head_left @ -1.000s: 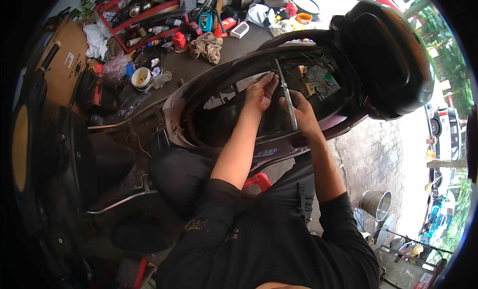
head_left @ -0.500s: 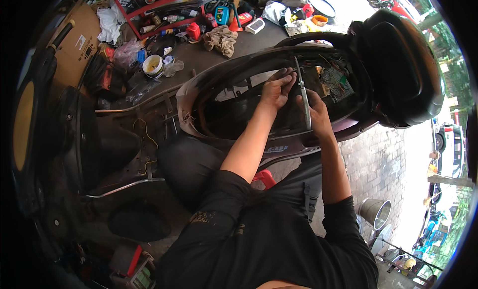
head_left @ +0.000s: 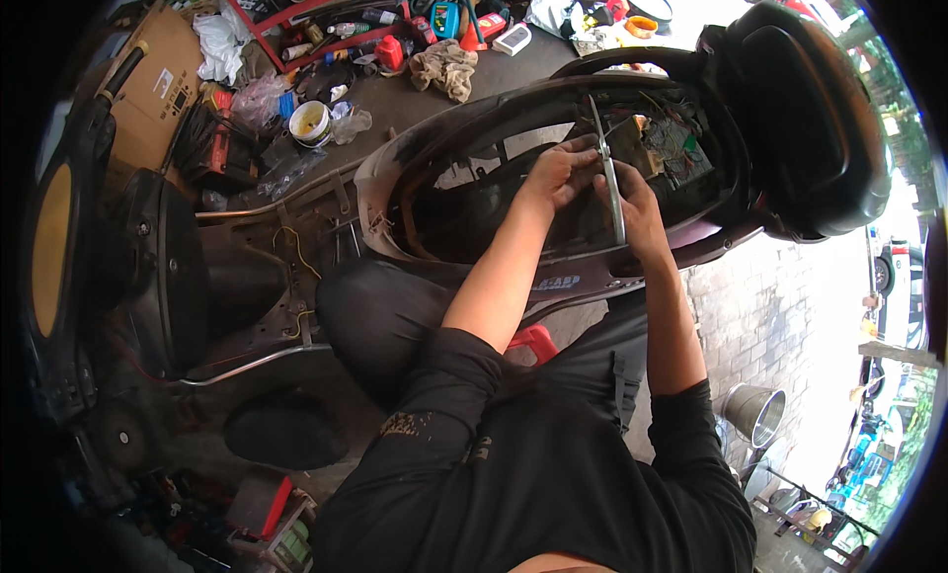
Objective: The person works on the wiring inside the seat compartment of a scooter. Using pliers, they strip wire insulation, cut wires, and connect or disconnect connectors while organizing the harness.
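Done, judged: dark plastic scooter body [head_left: 592, 273] opened | Outstanding: thin multicoloured wires [head_left: 676, 136] uncovered | Right hand [head_left: 640, 215]: fingers clasping long silver-grey metal tool [head_left: 613, 193] | Left hand [head_left: 554, 178]: fingers' grip unclear

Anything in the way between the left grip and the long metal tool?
Nothing visible: the left grip is close against the left side of the long metal tool, contact unclear. The right grip holds the tool's lower part.

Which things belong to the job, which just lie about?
Apparently in the job:
- long metal tool, in the right hand
- left hand, close to it
- opened scooter body
- exposed wires

Apparently just lying about:
- tan rag
- white tub
- red bottle
- cardboard box
- metal bucket
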A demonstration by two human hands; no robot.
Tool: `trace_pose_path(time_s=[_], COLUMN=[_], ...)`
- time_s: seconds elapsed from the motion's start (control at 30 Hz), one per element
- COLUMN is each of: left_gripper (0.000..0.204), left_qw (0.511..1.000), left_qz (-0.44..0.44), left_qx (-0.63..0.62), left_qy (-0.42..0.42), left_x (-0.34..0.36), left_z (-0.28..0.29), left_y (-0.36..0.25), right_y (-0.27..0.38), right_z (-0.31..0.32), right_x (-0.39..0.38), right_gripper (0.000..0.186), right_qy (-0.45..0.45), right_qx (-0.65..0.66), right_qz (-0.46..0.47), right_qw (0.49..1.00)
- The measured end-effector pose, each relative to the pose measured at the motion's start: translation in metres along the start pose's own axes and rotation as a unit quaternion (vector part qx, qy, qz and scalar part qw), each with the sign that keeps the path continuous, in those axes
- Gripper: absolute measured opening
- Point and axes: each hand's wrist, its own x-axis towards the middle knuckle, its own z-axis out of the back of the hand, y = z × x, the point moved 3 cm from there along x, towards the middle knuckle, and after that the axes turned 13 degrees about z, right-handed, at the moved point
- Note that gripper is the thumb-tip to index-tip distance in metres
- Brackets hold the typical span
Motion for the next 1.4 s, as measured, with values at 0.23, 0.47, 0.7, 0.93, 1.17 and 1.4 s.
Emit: trace_pose_path(time_s=[0.23,0.47,0.7,0.93,1.17,1.4], left_gripper=[0.023,0.027,0.037,0.038,0.033,0.017], left_qw=[0.996,0.993,0.996,0.995,0.992,0.99], left_qz=[-0.055,-0.068,-0.08,-0.086,-0.094,-0.081], left_qx=[-0.069,-0.087,-0.038,-0.016,-0.022,-0.052], left_qy=[-0.021,-0.033,-0.028,-0.049,-0.076,-0.101], left_x=[-0.005,-0.012,-0.013,-0.01,-0.008,-0.008], left_z=[0.001,-0.011,-0.012,-0.005,-0.001,0.006], left_y=[-0.009,-0.015,-0.012,-0.013,-0.015,-0.017], right_y=[-0.008,-0.008,-0.017,-0.017,-0.015,-0.007], right_z=[-0.001,0.003,0.0,0.0,0.001,0.002], right_x=[0.001,0.001,0.002,0.002,0.002,0.002], right_gripper=[0.053,0.064,0.053,0.055,0.056,0.058], right_qy=[-0.016,-0.024,-0.033,-0.033,-0.035,-0.032], right_qx=[0.075,0.066,0.037,-0.003,-0.049,-0.072], right_qz=[-0.02,-0.059,-0.029,-0.023,-0.015,-0.013], right_qw=[0.997,0.996,0.998,0.999,0.998,0.997])
